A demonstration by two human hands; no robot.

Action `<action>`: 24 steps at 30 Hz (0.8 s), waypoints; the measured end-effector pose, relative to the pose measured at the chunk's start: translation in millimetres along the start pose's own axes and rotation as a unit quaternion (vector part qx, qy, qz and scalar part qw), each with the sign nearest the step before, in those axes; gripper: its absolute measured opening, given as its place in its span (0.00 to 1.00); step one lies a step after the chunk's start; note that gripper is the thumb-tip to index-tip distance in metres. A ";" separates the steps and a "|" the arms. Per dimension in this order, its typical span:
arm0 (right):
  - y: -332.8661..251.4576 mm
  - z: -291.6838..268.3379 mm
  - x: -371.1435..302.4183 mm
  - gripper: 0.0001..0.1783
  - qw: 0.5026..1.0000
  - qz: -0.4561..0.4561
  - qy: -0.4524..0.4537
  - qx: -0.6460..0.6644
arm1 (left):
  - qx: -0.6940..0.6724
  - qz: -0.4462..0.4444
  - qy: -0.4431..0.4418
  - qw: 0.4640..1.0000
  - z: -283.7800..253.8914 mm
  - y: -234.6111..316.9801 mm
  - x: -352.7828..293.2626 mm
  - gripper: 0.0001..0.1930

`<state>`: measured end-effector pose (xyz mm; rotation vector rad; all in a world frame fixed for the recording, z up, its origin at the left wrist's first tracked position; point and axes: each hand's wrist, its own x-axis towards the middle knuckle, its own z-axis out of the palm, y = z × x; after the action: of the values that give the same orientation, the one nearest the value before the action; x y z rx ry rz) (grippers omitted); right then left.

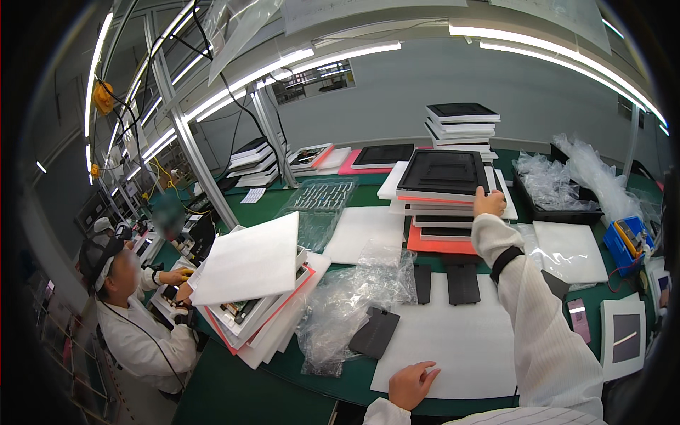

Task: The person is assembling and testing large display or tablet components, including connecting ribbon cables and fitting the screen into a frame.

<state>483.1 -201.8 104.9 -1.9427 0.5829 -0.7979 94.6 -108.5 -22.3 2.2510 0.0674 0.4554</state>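
Note:
My right hand (489, 203) reaches forward and grips the right edge of a black rectangular panel (443, 172). That panel lies on top of a stack of similar panels layered with white foam sheets (440, 206) and a red sheet (435, 246). My left hand (412, 386) rests low over a large white foam sheet (467, 340), its fingers loosely apart and nothing in them. Near it, a dark flat plate (375, 333) leans on crumpled clear plastic bags (340, 312). Two more dark plates, one of them a wider plate (464, 284), lie at the sheet's far edge.
At left, a tilted stack under a white foam board (248, 262) stands close to a co-worker (138, 319). A taller stack (462, 124) rises behind mine. To the right are a bin of plastic wrap (556, 188), a blue box (627, 244) and a phone (579, 320).

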 end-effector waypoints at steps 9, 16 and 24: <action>18.8 -18.2 71.9 0.22 0.918 0.113 -0.349 0.151 | 0.017 -0.031 -0.019 0.999 -9.0 14.5 2.5 0.11; 4.8 -31.9 68.2 0.19 0.925 0.105 -0.352 0.094 | 0.009 -0.033 -0.017 0.999 -3.6 14.9 2.3 0.11; -8.3 -52.6 54.9 0.19 0.919 0.122 -0.368 0.076 | -0.053 -0.136 -0.248 0.958 4.3 -30.8 1.5 0.26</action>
<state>482.4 -265.5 147.4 -1.8029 0.2749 0.0722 100.6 -90.9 -47.3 2.1452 0.0877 -0.2507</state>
